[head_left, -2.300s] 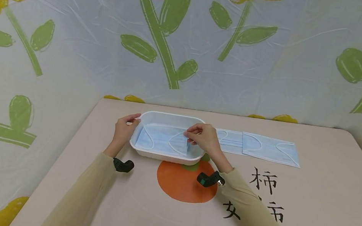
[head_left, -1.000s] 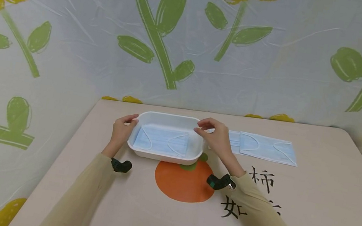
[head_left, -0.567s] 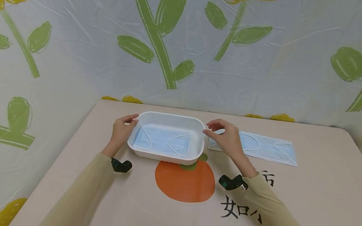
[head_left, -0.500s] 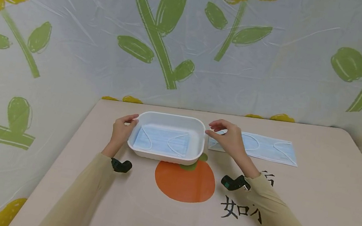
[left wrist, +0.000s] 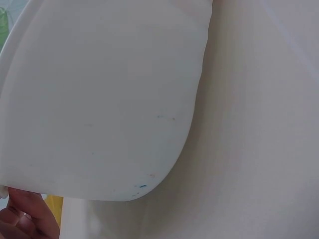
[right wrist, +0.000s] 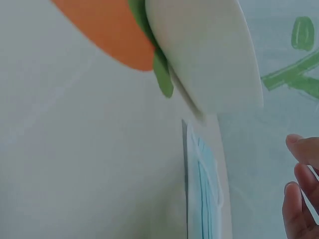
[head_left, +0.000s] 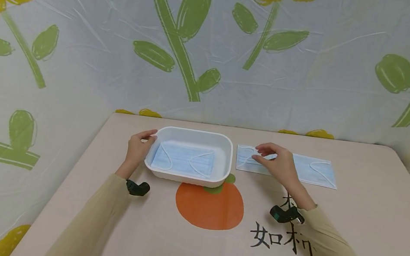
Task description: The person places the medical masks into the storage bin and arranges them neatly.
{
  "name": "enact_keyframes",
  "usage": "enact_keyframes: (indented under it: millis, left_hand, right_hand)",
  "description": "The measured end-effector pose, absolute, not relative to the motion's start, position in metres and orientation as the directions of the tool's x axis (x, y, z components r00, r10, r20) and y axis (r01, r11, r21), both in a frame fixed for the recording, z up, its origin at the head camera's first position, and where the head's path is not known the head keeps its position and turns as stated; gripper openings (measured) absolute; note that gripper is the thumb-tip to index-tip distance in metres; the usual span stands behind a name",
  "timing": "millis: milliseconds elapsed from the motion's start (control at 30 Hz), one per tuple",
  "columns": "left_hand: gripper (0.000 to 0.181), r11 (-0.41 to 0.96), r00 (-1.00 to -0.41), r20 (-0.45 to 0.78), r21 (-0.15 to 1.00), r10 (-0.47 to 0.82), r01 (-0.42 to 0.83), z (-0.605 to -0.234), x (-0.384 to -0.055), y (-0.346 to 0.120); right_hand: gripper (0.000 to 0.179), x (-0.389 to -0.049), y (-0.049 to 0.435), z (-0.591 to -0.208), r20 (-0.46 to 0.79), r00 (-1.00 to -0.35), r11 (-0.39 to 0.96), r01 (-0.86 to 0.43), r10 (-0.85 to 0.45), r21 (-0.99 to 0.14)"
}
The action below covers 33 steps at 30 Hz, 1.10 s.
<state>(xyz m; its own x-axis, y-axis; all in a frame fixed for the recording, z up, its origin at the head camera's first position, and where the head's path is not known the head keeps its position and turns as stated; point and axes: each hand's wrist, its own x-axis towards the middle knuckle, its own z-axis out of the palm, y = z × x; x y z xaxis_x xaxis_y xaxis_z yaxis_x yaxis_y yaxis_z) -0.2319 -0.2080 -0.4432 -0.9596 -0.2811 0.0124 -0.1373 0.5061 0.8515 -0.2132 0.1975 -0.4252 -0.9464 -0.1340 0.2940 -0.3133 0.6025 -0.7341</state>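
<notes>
A white plastic tray (head_left: pixel 203 139) stands at the back of the table, tilted in neither direction that I can see. Inside it lies a blue face mask (head_left: pixel 182 160) with white ear loops. My left hand (head_left: pixel 137 151) pinches the tray's left rim between thumb and fingers, also seen low in the left wrist view. To the right of the tray, a pleated mask (head_left: pixel 243 161) lies partly under another mask (head_left: pixel 317 171). Above these two hovers my right hand (head_left: pixel 279 164), thumb and fingers apart, holding nothing; it hides part of both masks.
The pale table cover (head_left: pixel 158 235) bears a printed orange persimmon (head_left: pixel 209 209) and black characters (head_left: pixel 267 236). A flower-patterned cloth (head_left: pixel 311 99) hangs behind the table's back edge. A black wrist camera (head_left: pixel 137 188) sits on the left wrist, another camera (head_left: pixel 285 215) on the right.
My right hand has left the mask lying in the tray, passed over the tray's right rim, and moved right above the other masks. The left hand keeps its grip on the rim.
</notes>
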Motion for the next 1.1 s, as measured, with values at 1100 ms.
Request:
enact_keyframes:
  millis: [1100]
  left_hand:
    - [0.031, 0.499, -0.960, 0.009, 0.856, -0.279, -0.137, -0.441, -0.231, -0.208]
  right_hand:
    - [0.038, -0.210, 0.293, -0.428, 0.178, -0.978, 0.732, -0.198, -0.106, -0.652]
